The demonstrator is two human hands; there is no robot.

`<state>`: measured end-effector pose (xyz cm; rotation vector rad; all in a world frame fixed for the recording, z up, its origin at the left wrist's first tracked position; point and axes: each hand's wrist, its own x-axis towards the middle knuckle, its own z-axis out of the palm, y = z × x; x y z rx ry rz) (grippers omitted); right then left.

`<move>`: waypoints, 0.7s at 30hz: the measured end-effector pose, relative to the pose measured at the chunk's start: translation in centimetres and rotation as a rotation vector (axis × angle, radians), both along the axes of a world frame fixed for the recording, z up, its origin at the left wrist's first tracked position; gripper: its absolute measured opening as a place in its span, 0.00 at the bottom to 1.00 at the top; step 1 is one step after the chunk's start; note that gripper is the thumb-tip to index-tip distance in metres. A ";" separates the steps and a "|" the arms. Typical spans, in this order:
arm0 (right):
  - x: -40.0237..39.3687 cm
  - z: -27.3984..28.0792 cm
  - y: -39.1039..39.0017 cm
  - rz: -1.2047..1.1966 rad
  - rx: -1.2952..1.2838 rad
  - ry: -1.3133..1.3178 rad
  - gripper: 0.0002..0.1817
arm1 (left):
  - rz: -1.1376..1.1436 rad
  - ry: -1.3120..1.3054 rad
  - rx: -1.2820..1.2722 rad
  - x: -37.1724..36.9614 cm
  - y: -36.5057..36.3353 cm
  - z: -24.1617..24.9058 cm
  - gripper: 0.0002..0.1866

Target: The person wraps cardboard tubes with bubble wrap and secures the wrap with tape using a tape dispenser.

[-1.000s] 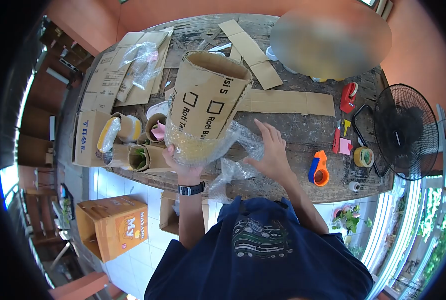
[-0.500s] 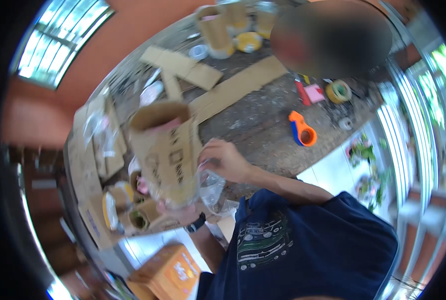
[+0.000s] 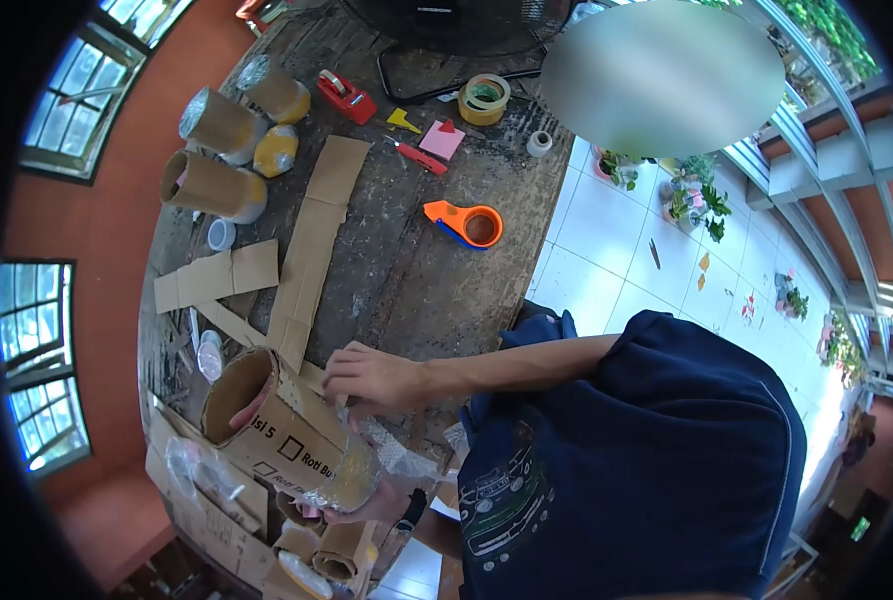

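My left hand (image 3: 371, 503), with a dark wristband, is wrapped around the lower end of a cardboard tube (image 3: 296, 425). The tube is tilted, its open mouth towards the upper left, with something pink inside. Printed words mark its side, and clear plastic covers its bottom end. Beside the tube my right hand (image 3: 378, 377) is closed, fingers curled, at the top of a crumpled strip of clear plastic wrap (image 3: 398, 455). Its fingertips are partly hidden.
Cardboard strips (image 3: 311, 255) lie on the worn wooden table (image 3: 406, 290). An orange tape dispenser (image 3: 478, 228), a red cutter (image 3: 421, 157), pink notes (image 3: 442, 140) and a tape roll (image 3: 483, 98) are farther off. Several wrapped tubes (image 3: 216, 187) stand at upper left; a fan (image 3: 446, 20) is behind.
The camera view has turned, so the table and tools appear shifted. The tube now tilts more to the left. Both hands remain at the tube and plastic wrap.
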<state>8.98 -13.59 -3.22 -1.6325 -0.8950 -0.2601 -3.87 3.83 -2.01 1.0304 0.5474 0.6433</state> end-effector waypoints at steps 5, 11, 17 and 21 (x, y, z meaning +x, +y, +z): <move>-0.1 -4.0 0.8 0.432 0.300 0.725 0.34 | 0.000 0.029 0.041 0.1 -0.3 0.0 0.45; 0.2 -6.0 0.2 0.637 0.153 0.847 0.28 | 0.021 0.036 0.058 -0.2 0.0 0.4 0.45; 0.7 -4.1 -0.1 0.501 0.129 0.578 0.30 | 0.041 0.030 0.060 -0.9 0.7 1.1 0.46; 0.4 -2.5 0.8 0.591 0.249 0.550 0.33 | 0.065 0.026 0.085 -1.9 1.8 1.3 0.45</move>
